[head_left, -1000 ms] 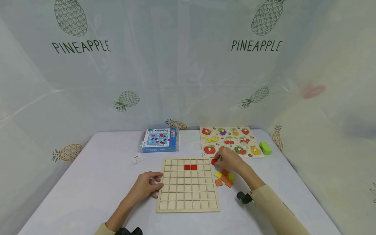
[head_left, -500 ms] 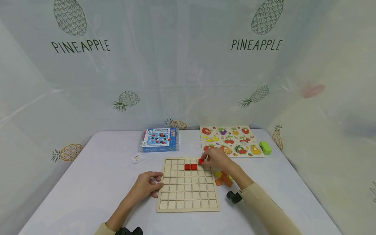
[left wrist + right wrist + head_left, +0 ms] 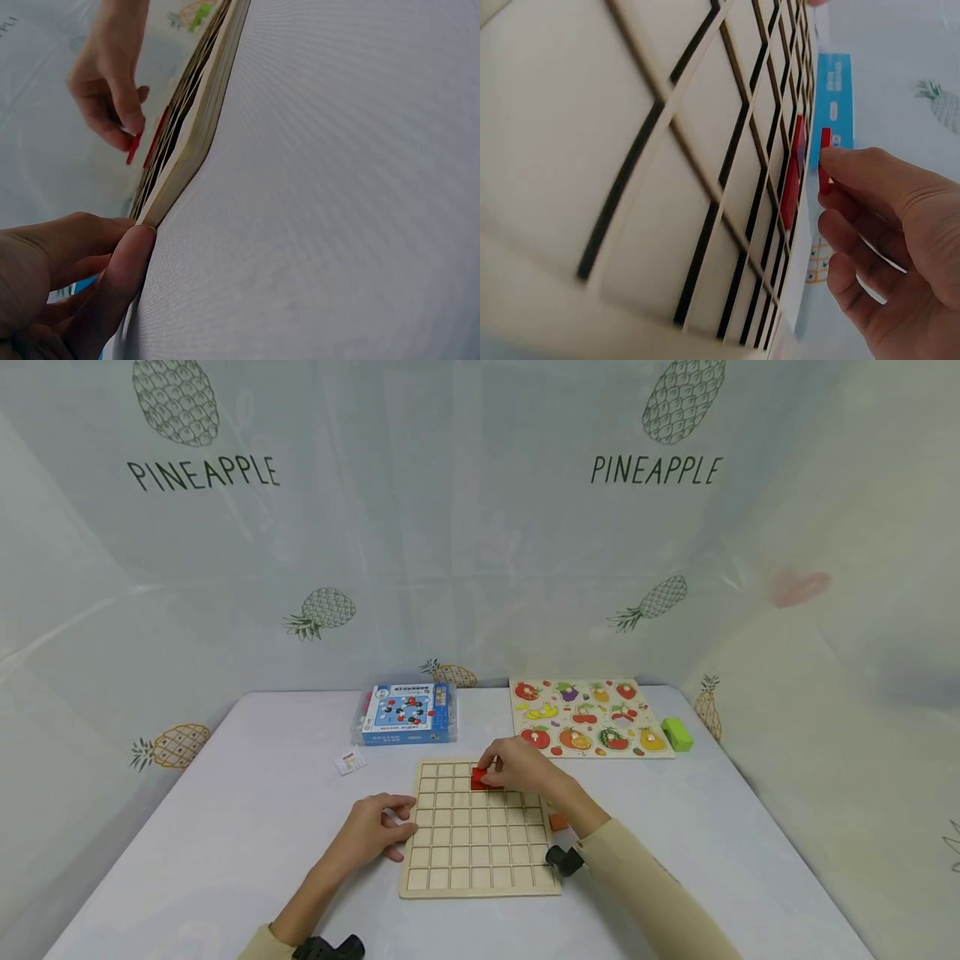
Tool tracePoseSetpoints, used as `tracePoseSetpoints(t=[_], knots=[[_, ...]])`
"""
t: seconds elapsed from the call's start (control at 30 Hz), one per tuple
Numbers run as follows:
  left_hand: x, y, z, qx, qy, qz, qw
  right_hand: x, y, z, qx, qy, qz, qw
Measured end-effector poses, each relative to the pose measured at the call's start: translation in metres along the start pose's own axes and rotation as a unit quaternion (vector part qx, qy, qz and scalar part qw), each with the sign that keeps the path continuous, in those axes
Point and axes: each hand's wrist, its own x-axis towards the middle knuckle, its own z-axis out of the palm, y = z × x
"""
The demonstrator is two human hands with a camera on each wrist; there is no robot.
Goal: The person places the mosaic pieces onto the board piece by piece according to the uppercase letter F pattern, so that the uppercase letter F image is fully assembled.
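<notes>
With thumb and finger, my right hand (image 3: 519,766) pinches a thin red square tile (image 3: 826,137) just above the far rows of the wooden grid board (image 3: 480,835). In the right wrist view the held tile stands on edge, apart from the board. Two red tiles lie side by side in grid cells, one red tile (image 3: 790,196) being plainest there; the hand partly covers them in the head view. My left hand (image 3: 375,828) rests its thumb and forefinger against the board's left edge, and its other fingers are bent below in the left wrist view.
Right of the board, an orange tile (image 3: 558,822) shows beside the right forearm, which hides most of the loose pile. Behind are a fruit puzzle board (image 3: 555,727), a blue boxed set (image 3: 405,714) and a green block (image 3: 677,735). A small card (image 3: 349,762) lies left.
My right hand has carried the red tile leftward from beside the board's right edge to above the red tiles in the grid. The left hand has stayed at the board's edge.
</notes>
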Motion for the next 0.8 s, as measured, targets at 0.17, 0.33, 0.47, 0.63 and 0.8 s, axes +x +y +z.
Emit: tracePoseSetpoints(t=[0.17, 0.33, 0.47, 0.63, 0.8], knots=[[-0.001, 0.002, -0.001, -0.002, -0.002, 0.001, 1.0000, 0.009, -0.005, 0.011, -0.006, -0.013, -0.008, 0.9999], [-0.001, 0.003, -0.001, 0.004, 0.000, 0.000, 1.0000, 0.013, -0.010, 0.017, -0.015, -0.022, -0.009, 0.9996], [-0.001, 0.004, 0.000, 0.008, 0.003, -0.001, 1.0000, 0.014, -0.012, 0.018, -0.017, -0.025, -0.013, 0.9994], [-0.002, 0.005, 0.000, 0.013, 0.005, 0.002, 0.9999, 0.015, -0.013, 0.020, -0.014, -0.025, -0.011, 0.9995], [-0.002, 0.005, 0.000, 0.014, 0.005, 0.005, 0.9999, 0.015, -0.014, 0.021, -0.010, -0.025, -0.003, 0.9996]])
